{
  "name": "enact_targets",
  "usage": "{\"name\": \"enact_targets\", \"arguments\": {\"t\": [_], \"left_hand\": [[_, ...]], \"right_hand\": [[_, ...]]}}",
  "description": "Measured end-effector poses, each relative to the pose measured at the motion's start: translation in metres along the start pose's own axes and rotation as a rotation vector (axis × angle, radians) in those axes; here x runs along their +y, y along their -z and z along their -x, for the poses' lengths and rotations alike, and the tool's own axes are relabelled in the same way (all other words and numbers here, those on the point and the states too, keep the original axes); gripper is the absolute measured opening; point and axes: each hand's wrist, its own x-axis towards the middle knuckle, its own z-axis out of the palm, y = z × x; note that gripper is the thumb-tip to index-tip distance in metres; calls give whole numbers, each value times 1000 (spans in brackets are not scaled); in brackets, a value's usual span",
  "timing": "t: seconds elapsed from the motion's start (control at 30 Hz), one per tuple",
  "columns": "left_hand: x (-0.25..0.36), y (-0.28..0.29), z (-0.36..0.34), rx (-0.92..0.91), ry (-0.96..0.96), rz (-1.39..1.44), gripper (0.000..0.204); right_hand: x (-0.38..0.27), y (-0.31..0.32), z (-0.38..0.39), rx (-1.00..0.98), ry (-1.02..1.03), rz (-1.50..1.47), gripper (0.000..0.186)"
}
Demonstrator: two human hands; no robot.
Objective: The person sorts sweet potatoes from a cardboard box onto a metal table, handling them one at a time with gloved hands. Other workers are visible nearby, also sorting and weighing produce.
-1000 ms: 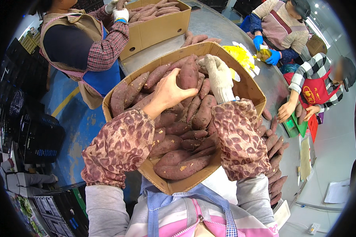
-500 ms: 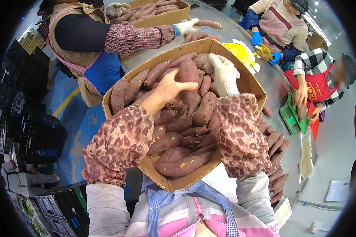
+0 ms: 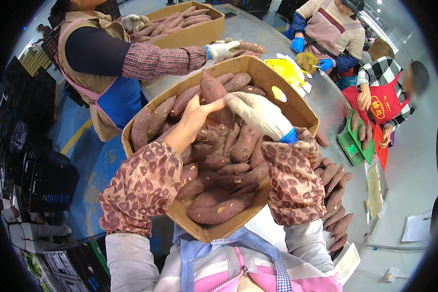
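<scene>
A reddish-purple sweet potato stands raised over the heap, its tip pointing away from me. My left hand, bare, is closed round its near left side, thumb across it. My right hand, in a white knit glove with a blue cuff, bends in from the right with its fingers curled against the same sweet potato; the fingertips are partly hidden. Below both hands, a cardboard box holds many sweet potatoes, some with scraped pale patches.
More sweet potatoes lie on the metal table right of the box. Yellow-and-white packaging lies beyond. A co-worker's gloved hand is at far left, near another full box. Two people work at right beside a green tray.
My right hand has moved left and nearer, from the box's far side to the raised sweet potato. My left hand has shifted slightly left with it. The co-worker's gloved hand has lowered a sweet potato.
</scene>
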Motion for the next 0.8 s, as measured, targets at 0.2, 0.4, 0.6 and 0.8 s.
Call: {"name": "enact_targets", "arguments": {"t": [0.2, 0.4, 0.6, 0.8], "left_hand": [[-11, -10, 0, -140, -67, 72, 67], [-6, -11, 6, -353, 28, 112, 60], [-4, -17, 17, -390, -41, -141, 57], [-1, -24, 13, -432, -21, -223, 40]], "right_hand": [[-17, 10, 23, 28, -59, 133, 64], [7, 19, 39, -38, -16, -392, 57], [95, 42, 101, 161, -11, -949, 44], [249, 30, 183, 874, -182, -1242, 63]]}}
